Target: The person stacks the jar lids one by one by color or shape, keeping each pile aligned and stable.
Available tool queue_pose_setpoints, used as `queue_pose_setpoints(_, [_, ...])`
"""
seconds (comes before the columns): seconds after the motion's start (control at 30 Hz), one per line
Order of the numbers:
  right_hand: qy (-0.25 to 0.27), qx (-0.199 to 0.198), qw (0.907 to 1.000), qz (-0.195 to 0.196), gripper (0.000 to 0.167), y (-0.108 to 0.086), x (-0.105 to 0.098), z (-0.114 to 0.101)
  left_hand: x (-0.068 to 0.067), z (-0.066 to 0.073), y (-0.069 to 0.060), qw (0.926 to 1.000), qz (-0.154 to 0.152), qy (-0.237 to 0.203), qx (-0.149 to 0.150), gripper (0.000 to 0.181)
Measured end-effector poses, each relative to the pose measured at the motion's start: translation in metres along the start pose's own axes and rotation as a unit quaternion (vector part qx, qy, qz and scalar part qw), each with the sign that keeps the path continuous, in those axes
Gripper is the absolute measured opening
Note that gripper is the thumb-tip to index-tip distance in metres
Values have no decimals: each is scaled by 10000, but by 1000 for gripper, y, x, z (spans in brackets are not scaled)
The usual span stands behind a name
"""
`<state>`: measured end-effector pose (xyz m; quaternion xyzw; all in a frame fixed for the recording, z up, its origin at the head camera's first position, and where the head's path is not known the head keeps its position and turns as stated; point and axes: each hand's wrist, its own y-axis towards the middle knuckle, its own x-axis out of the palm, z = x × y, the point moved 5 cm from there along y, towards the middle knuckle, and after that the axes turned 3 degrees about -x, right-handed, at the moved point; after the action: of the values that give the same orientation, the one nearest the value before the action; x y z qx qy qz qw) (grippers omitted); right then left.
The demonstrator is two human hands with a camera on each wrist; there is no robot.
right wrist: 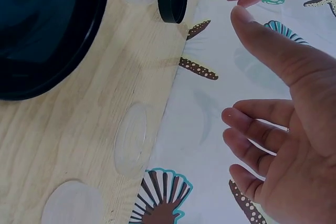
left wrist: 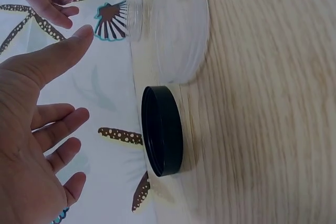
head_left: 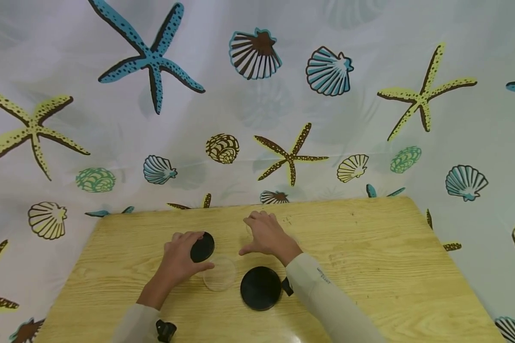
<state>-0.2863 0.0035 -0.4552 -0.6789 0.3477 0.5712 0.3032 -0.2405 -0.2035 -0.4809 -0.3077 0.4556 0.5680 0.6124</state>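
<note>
Above the table my left hand point(head_left: 178, 259) hovers with thumb and fingers spread, holding nothing. A small black lid point(head_left: 202, 247) lies just beyond it, partly covered by its fingertips in the head view; the left wrist view shows this black lid point(left wrist: 170, 129) apart from the hand. Close to the left thumb is a clear round lid point(head_left: 221, 275). My right hand point(head_left: 268, 236) is also raised and empty, fingers loosely bent. Beneath and behind it lies another clear lid point(right wrist: 131, 137), mostly hidden in the head view. A larger black lid point(head_left: 261, 288) rests nearer me, between the forearms.
A whitish translucent disc point(right wrist: 73, 205) lies to the right of the right hand. The wooden table point(head_left: 382, 267) ends at a patterned cloth point(head_left: 223, 105) hanging behind it and at both sides. Black wrist devices point(head_left: 166, 330) show at the sleeves.
</note>
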Motion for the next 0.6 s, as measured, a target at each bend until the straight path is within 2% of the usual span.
queue_pose_setpoints(0.13, [-40,-58,9999,-72,86,12,1,-5,-2,-8,1,10000,-18,72,-66,79])
queue_pose_setpoints(0.33, [269,-58,9995,-146,87,23,6,-10,-4,-17,3,9996,-106,79,-268,83])
queue_pose_setpoints(0.6, [628,-23,9977,-251,85,39,18,-19,3,-37,4,9972,-351,175,-640,93])
